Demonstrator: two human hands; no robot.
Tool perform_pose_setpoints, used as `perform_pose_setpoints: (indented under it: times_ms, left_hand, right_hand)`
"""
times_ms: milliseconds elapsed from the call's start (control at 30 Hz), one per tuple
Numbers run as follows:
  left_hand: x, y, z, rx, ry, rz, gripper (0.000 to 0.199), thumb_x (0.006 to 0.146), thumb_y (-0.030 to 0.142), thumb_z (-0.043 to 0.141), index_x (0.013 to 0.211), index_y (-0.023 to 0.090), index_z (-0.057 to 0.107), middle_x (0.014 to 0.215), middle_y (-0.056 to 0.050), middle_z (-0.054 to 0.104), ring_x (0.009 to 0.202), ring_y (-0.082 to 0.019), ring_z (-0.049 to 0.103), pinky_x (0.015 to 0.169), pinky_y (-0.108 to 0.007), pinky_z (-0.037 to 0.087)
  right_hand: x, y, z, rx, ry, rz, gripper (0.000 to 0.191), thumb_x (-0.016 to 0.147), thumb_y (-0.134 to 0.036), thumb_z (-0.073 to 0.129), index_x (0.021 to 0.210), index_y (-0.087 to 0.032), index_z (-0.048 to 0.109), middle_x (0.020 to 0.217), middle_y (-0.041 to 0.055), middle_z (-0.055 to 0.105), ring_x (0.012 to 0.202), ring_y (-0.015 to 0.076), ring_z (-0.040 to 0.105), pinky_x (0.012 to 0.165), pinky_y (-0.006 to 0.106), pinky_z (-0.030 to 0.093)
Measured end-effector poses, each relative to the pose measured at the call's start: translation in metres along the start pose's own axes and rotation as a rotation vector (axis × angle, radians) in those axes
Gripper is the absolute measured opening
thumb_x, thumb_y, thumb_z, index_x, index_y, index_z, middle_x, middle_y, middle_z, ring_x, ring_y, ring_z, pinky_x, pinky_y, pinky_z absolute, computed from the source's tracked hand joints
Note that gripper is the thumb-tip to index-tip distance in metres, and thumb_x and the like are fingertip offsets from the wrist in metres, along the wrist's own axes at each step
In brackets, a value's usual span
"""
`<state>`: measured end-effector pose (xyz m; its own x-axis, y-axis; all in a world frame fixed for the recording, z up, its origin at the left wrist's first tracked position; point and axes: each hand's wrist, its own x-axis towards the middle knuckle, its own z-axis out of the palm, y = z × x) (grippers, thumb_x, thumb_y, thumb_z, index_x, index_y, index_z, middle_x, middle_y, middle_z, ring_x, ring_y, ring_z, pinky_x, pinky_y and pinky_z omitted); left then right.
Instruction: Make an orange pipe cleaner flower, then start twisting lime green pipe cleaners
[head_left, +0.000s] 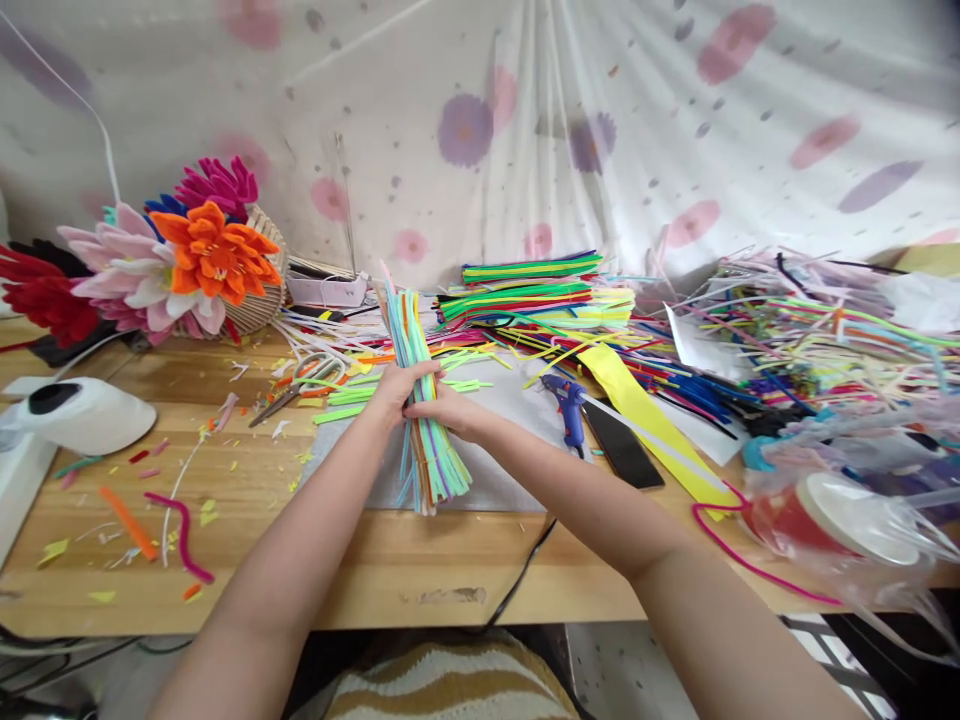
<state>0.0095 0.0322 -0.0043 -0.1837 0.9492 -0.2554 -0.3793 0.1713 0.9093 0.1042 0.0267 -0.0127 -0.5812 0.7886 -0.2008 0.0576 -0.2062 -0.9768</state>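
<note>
A thick bundle of pipe cleaners, mostly pale green and light blue with some orange and purple, stands between my hands above a grey mat. My left hand is wrapped round its middle from the left. From the right, my right hand grips the same bundle, thumbs close together in front. Most of my fingers are hidden behind the stems. Loose lime green pipe cleaners lie on the mat beside my left hand. Scissors rest farther left, partly among scraps.
A blue glue gun, a black phone-like slab and a yellow ribbon lie to the right. Piles of coloured pipe cleaners fill the back. Fuzzy flowers stand at left, near a white device. A red-and-white spool sits front right.
</note>
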Motion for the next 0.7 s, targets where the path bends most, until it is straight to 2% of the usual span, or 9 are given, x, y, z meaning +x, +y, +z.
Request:
perform_pose_setpoints:
  times_ms: [100,233,300,367,467,533,567,633,700]
  left_hand:
    - [0.006,0.006,-0.002,-0.093,0.037,-0.029,0.022,0.047,0.018,0.07,0.065,0.011,0.058,0.055,-0.003,0.063,0.054,-0.016,0.061,0.052,-0.026,0.049]
    - [0.016,0.013,-0.009,-0.241,0.061,-0.053,0.018,0.047,0.018,0.066,0.062,0.012,0.058,0.051,0.0,0.06,0.046,-0.011,0.056,0.049,-0.023,0.047]
    - [0.024,0.012,-0.013,-0.268,0.073,0.006,0.021,0.047,0.021,0.067,0.063,0.012,0.058,0.051,0.001,0.059,0.045,-0.011,0.055,0.049,-0.023,0.047]
    - [0.035,0.008,-0.017,-0.271,0.155,0.095,0.023,0.047,0.021,0.068,0.065,0.013,0.056,0.05,0.002,0.058,0.044,-0.011,0.054,0.048,-0.023,0.046]
    - [0.049,0.0,-0.019,-0.293,0.316,0.141,0.022,0.047,0.019,0.066,0.064,0.015,0.054,0.047,0.005,0.055,0.042,-0.01,0.051,0.046,-0.022,0.044]
    - [0.055,-0.004,-0.018,-0.302,0.328,0.118,0.02,0.047,0.018,0.066,0.062,0.014,0.053,0.047,0.005,0.053,0.042,-0.009,0.05,0.045,-0.022,0.043]
    - [0.056,-0.005,-0.018,-0.3,0.316,0.111,0.02,0.048,0.018,0.066,0.062,0.014,0.053,0.047,0.005,0.053,0.042,-0.009,0.05,0.045,-0.021,0.043]
    - [0.057,-0.006,-0.018,-0.288,0.286,0.102,0.021,0.048,0.018,0.066,0.064,0.014,0.053,0.048,0.004,0.054,0.043,-0.009,0.05,0.045,-0.021,0.043]
    - [0.056,-0.005,-0.019,-0.264,0.266,0.05,0.022,0.049,0.018,0.066,0.065,0.014,0.052,0.048,0.004,0.054,0.043,-0.009,0.05,0.045,-0.021,0.043]
  right_hand:
    - [0.005,-0.012,0.002,-0.269,0.067,-0.03,0.032,0.062,-0.019,0.063,0.093,-0.016,0.056,0.084,0.0015,0.063,0.082,0.0178,0.06,0.078,0.033,0.048]
    - [0.001,-0.046,-0.001,-0.764,0.081,0.073,0.054,0.065,-0.036,0.067,0.113,-0.017,0.053,0.103,0.0089,0.063,0.095,0.0241,0.059,0.082,0.035,0.045]
    - [-0.005,-0.068,-0.008,-1.034,0.027,0.105,0.062,0.065,-0.043,0.066,0.12,-0.017,0.05,0.113,0.0116,0.06,0.1,0.0266,0.057,0.084,0.036,0.044]
    - [-0.008,-0.09,-0.02,-1.305,0.028,0.12,0.056,0.071,-0.045,0.06,0.12,-0.019,0.051,0.117,0.0113,0.059,0.103,0.0271,0.056,0.084,0.036,0.043]
    - [0.0,-0.12,-0.051,-1.615,0.093,0.233,0.04,0.074,-0.043,0.056,0.107,-0.02,0.061,0.106,0.0108,0.064,0.099,0.0281,0.059,0.078,0.035,0.044]
    - [0.015,-0.132,-0.08,-1.721,0.145,0.273,0.034,0.076,-0.041,0.053,0.099,-0.018,0.065,0.095,0.0113,0.067,0.091,0.0275,0.061,0.074,0.034,0.045]
    - [0.025,-0.133,-0.096,-1.756,0.215,0.256,0.035,0.077,-0.04,0.053,0.101,-0.018,0.065,0.097,0.0115,0.067,0.093,0.0276,0.061,0.075,0.034,0.045]
    - [0.046,-0.129,-0.127,-1.798,0.351,0.12,0.042,0.078,-0.036,0.052,0.115,-0.017,0.057,0.112,0.0117,0.061,0.102,0.0272,0.056,0.081,0.034,0.044]
    - [0.067,-0.116,-0.153,-1.832,0.372,-0.001,0.052,0.078,-0.034,0.054,0.126,-0.015,0.047,0.126,0.0128,0.052,0.113,0.0271,0.049,0.089,0.035,0.041]
